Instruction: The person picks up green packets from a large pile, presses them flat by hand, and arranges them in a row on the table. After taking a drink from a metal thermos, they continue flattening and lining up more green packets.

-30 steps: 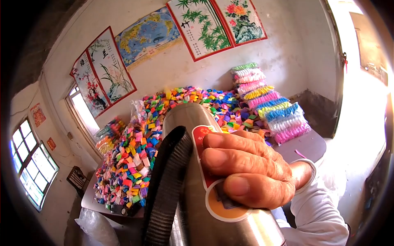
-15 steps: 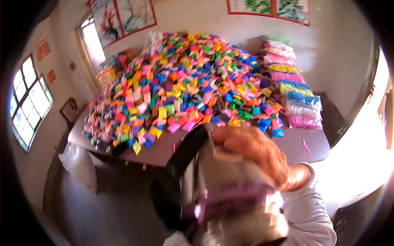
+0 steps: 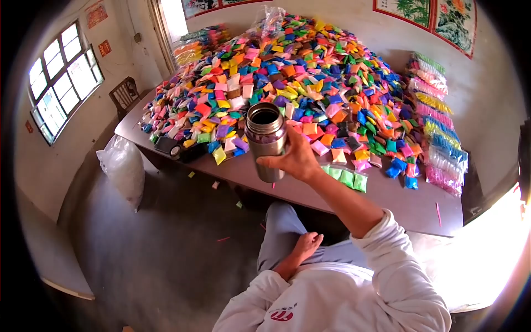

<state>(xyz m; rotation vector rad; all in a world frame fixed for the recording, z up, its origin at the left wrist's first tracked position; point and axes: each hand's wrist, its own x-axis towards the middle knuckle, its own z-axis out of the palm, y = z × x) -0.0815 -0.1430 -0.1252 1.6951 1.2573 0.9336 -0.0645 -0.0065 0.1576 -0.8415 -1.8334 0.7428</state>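
Observation:
My right hand (image 3: pixel 293 157) is wrapped round a metal flask (image 3: pixel 268 146), held upright over the table's front edge. The flask's mouth is uncovered and its inside looks dark. My left hand (image 3: pixel 308 244) rests on my lap with its fingers curled in and nothing visible in them. Behind the flask, a large heap of small colourful packets (image 3: pixel 310 83) covers much of the table (image 3: pixel 409 213). A strip of green packets (image 3: pixel 345 177) lies just right of my right hand.
Stacked bags of coloured pieces (image 3: pixel 437 127) stand at the table's right end. A black object (image 3: pixel 191 152) lies at the front left edge. A filled clear plastic bag (image 3: pixel 124 171) is on the floor at left, and a chair (image 3: pixel 126 97) stands behind.
The flask has moved from close to the camera out over the table edge and is now upright. The view has tilted down, and my left hand and lap have come into sight.

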